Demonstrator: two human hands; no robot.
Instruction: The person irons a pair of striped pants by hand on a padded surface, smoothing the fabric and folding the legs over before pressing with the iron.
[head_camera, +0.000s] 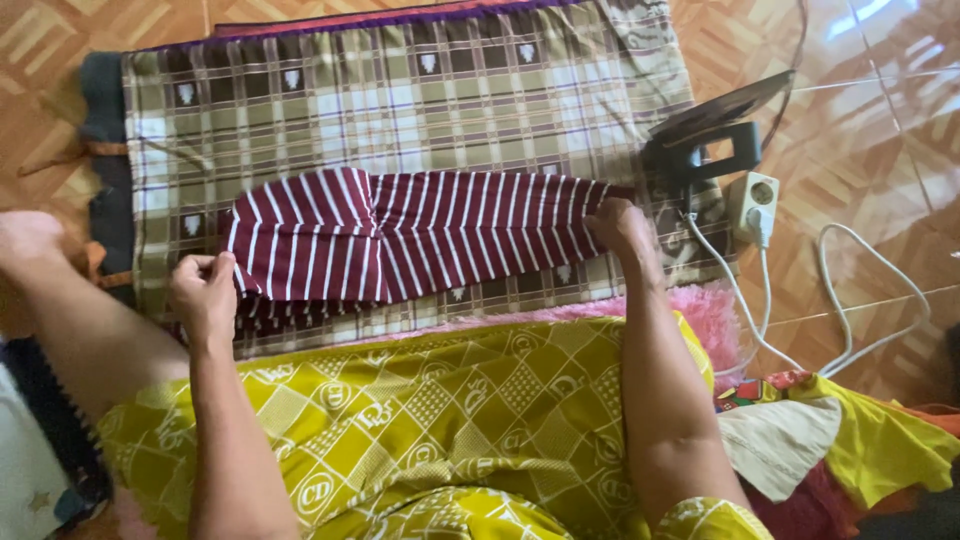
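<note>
Both hands pinch the maroon striped garment (420, 245), which lies flat on the plaid cloth (400, 100): left hand (203, 290) at its left end, right hand (622, 228) at its right. Black iron (705, 135) stands just beyond.

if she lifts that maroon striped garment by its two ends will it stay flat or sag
Likely sags: the maroon striped garment is thin cloth, already puckered mid-length. Probably light, since the left hand and right hand pinch it by fingertips. It may cling to the plaid cloth.
</note>
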